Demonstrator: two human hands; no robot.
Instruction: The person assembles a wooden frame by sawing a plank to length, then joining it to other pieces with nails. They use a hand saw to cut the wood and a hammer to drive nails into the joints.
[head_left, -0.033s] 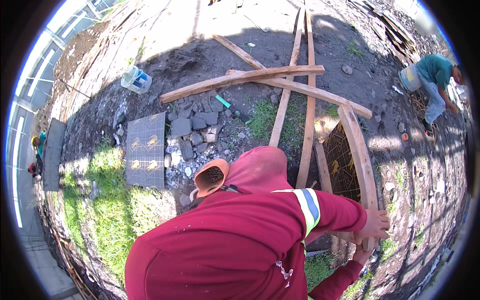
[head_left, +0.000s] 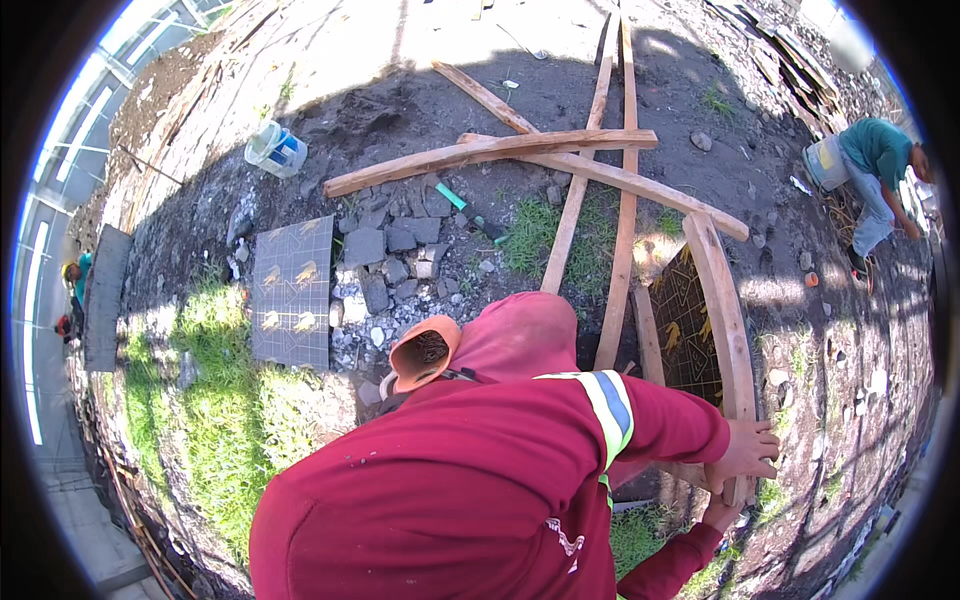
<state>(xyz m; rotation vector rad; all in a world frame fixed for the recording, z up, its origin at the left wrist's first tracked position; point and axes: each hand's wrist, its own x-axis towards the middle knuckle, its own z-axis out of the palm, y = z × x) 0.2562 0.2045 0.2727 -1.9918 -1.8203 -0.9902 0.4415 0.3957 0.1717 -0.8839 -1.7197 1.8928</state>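
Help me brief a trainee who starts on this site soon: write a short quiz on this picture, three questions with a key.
1. True or false: the grey gridded panel lies to the left of the grey stone pieces.
2. Multiple choice: where are the left hand and right hand?
A) On that panel
B) At the lower end, in the picture, of a wooden beam
C) On those stone pieces
3. Fill in: to the left of the crossed beams, in the upper left, is a blue and white ____.

Key:
1. True
2. B
3. Bucket
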